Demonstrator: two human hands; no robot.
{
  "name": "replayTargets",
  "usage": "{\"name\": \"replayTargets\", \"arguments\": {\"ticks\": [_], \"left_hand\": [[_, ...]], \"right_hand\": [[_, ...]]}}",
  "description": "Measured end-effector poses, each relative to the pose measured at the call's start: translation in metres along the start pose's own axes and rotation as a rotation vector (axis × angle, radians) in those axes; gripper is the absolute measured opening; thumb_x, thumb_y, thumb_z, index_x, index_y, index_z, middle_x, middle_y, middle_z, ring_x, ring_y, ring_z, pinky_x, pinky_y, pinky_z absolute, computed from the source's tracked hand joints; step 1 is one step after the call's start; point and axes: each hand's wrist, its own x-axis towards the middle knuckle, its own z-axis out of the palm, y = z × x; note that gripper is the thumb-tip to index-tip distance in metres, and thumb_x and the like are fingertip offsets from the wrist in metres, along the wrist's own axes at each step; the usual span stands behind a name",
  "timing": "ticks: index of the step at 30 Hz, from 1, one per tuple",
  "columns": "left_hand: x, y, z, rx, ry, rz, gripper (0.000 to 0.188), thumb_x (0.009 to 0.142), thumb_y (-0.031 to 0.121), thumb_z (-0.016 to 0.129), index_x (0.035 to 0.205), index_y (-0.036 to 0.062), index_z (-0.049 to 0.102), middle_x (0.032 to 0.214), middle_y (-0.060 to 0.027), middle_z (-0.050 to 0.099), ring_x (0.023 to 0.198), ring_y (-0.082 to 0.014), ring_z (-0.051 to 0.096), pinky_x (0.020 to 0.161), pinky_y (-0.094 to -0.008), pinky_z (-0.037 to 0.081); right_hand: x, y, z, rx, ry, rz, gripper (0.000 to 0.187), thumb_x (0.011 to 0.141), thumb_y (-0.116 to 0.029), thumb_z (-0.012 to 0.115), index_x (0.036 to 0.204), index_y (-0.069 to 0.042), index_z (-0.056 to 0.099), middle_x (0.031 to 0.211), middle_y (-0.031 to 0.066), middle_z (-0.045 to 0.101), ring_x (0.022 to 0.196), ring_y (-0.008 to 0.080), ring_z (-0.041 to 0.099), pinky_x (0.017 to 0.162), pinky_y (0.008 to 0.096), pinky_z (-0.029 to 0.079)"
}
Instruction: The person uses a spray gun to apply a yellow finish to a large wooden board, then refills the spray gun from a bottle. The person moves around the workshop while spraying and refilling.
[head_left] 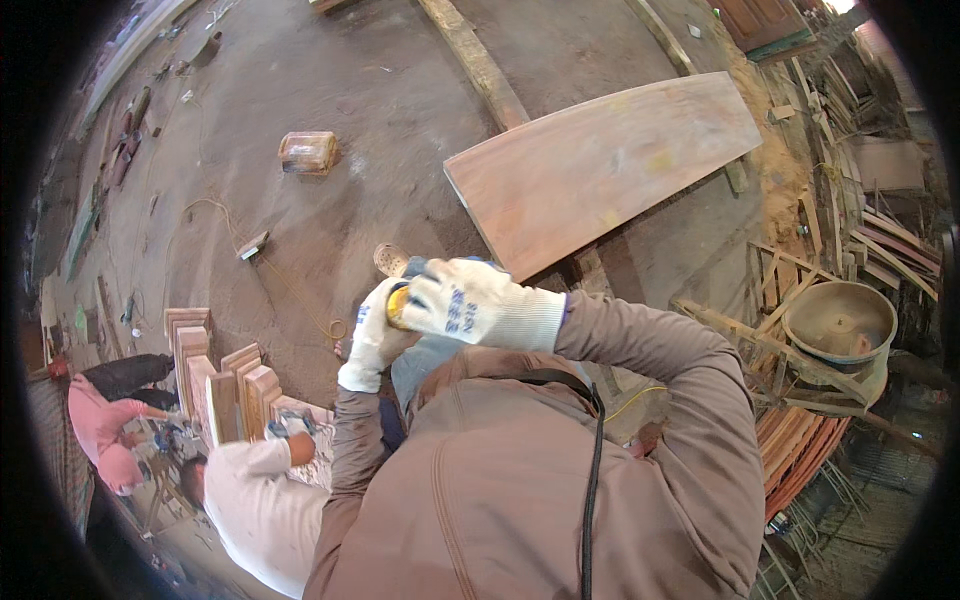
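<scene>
Both of my hands wear white work gloves with blue print and meet in front of my chest. A small rounded yellow object (398, 306) shows between them; most of it is covered, so its kind cannot be told. My right hand (462, 302) curls its fingers over the object from the right. Against its left side, my left hand (371, 335) is closed. Beyond my right hand lies a wide reddish wooden panel (610, 165) with a slightly curved far edge, propped on timber beams.
On the dusty floor sit a wrapped block-shaped package (308, 153) and a corded tool (253, 246). Two people work at the lower left beside carved wooden pieces (195, 370). A round basin (840, 322) stands in a wooden frame at right, near stacked timber (800, 450).
</scene>
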Motion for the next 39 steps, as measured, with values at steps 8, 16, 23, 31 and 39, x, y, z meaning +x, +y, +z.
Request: {"name": "replayTargets", "arguments": {"ticks": [8,16,23,31,39], "left_hand": [[0.141,0.000,-0.169,0.210,-0.178,0.075,0.051,0.067,0.010,0.089,0.112,0.0052,0.065,0.106,-0.0167,0.071,0.099,-0.0367,0.070,0.089,-0.0414,0.055],[0.311,0.034,-0.244,0.213,-0.153,0.139,0.054,0.063,0.001,0.085,0.113,0.0061,0.064,0.103,-0.0126,0.069,0.098,-0.0338,0.068,0.090,-0.0408,0.054],[0.490,0.027,-0.291,0.376,-0.053,0.236,0.050,0.069,0.007,0.086,0.115,0.0072,0.067,0.105,-0.0153,0.072,0.099,-0.0400,0.069,0.090,-0.0434,0.055],[0.651,0.071,-0.378,0.244,0.045,0.162,0.050,0.065,0.005,0.086,0.110,0.0092,0.066,0.109,-0.0140,0.071,0.104,-0.0398,0.067,0.093,-0.0470,0.053],[0.779,0.061,-0.447,0.285,0.187,0.175,0.050,0.063,0.007,0.086,0.109,0.0109,0.066,0.104,-0.0125,0.071,0.100,-0.0388,0.067,0.088,-0.0480,0.054]], "right_hand": [[0.154,0.115,0.033,0.312,-0.070,-0.061,0.010,0.090,-0.022,0.066,0.097,-0.016,0.063,0.101,0.0064,0.060,0.093,0.0248,0.065,0.070,0.0359,0.058],[0.262,0.248,0.015,0.025,-0.174,0.355,0.019,0.093,-0.027,0.068,0.096,-0.009,0.061,0.089,0.0108,0.068,0.082,0.0303,0.072,0.066,0.0410,0.058],[0.337,0.412,0.033,0.247,-0.088,0.631,0.031,0.099,-0.034,0.065,0.110,-0.006,0.058,0.087,0.0129,0.071,0.082,0.0302,0.074,0.067,0.0455,0.057],[0.472,0.572,-0.022,0.170,-0.259,0.414,0.024,0.099,-0.027,0.066,0.108,-0.008,0.057,0.088,0.0124,0.072,0.082,0.0279,0.074,0.064,0.0443,0.059],[0.592,0.695,-0.021,-0.175,-0.361,0.368,0.030,0.092,-0.032,0.070,0.112,-0.011,0.062,0.089,0.0101,0.070,0.081,0.0198,0.073,0.061,0.0354,0.053]]}}
